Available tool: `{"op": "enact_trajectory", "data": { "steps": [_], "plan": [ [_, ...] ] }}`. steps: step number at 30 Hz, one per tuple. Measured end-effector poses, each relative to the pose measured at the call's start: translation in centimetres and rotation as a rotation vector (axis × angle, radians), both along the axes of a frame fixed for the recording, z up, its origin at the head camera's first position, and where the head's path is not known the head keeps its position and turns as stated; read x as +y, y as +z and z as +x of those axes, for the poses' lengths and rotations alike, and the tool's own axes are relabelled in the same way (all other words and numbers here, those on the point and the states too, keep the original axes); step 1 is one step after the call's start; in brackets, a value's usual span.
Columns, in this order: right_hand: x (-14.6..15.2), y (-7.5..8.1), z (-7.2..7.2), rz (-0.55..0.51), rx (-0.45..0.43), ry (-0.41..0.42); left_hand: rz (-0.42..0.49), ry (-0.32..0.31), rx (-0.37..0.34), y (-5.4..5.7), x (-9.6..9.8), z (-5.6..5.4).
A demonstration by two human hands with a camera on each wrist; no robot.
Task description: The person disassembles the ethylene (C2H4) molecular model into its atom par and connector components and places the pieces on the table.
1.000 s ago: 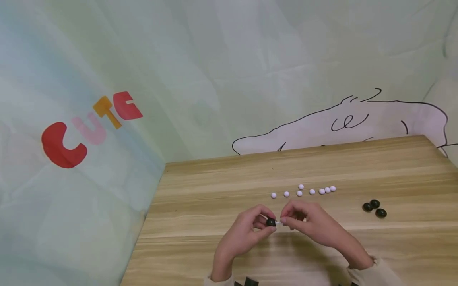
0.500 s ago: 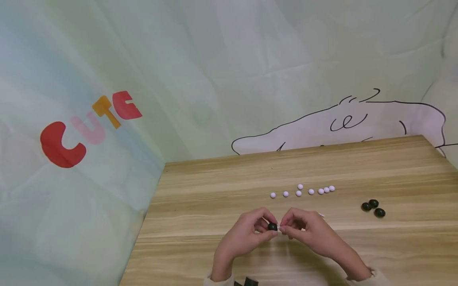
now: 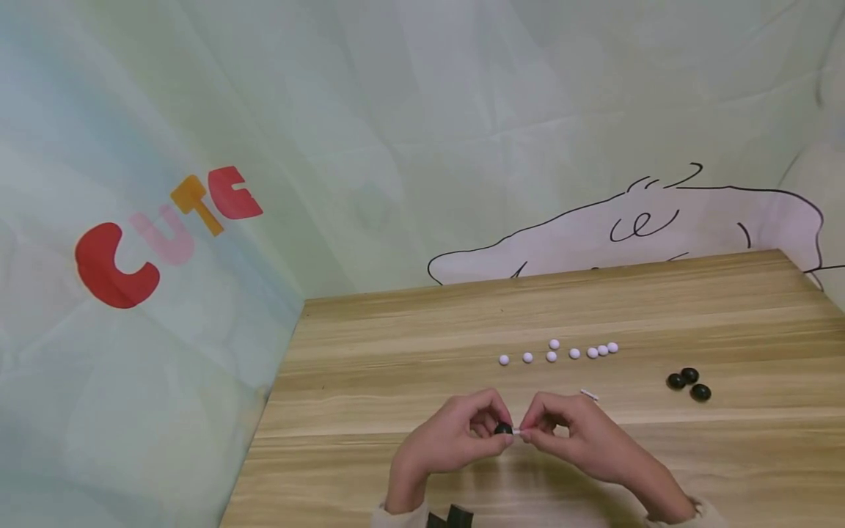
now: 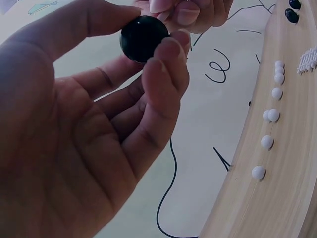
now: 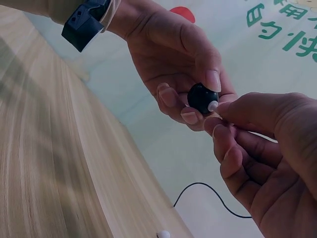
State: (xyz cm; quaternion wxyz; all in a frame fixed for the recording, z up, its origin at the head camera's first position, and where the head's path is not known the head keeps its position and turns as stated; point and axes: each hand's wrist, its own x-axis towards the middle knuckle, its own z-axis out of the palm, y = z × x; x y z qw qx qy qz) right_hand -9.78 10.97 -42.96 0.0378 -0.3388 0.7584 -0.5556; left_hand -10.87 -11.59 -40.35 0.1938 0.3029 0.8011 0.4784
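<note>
My left hand [image 3: 452, 434] holds a glossy black ball [image 4: 144, 39] between thumb and fingers, above the wooden table [image 3: 370, 352]. From the right, my right hand [image 3: 574, 433] pinches a short white stick [image 3: 517, 432] between thumb and forefinger. One end of the stick meets the ball's side. In the right wrist view the stick's white end [image 5: 213, 106] shows against the ball, close to the fingertips of both hands. The right fingers hide most of the stick's length there.
Several small white balls [image 3: 527, 358] lie in a loose row beyond my hands. Three more black balls [image 3: 689, 375] sit together at the right. A small bundle of white sticks [image 4: 307, 60] lies just behind my right hand.
Both hands have moved slightly toward me, with the black ball and stick still held together. The white sticks behind my right hand have come into view.
</note>
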Motion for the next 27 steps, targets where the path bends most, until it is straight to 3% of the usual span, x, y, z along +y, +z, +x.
{"op": "enact_trajectory", "data": {
  "steps": [12,19,27],
  "plan": [
    [0.00,0.04,0.17,-0.020,0.056,-0.008,0.029,-0.031,0.018,-0.07,-0.04,-0.14],
    [0.15,0.01,0.30,-0.030,0.018,-0.006,0.039,-0.062,0.053,0.11,0.07,-0.23],
    [0.37,0.10,0.64,-0.026,-0.034,0.003,0.060,-0.075,0.040,0.10,0.17,-0.10]
  ]
}}
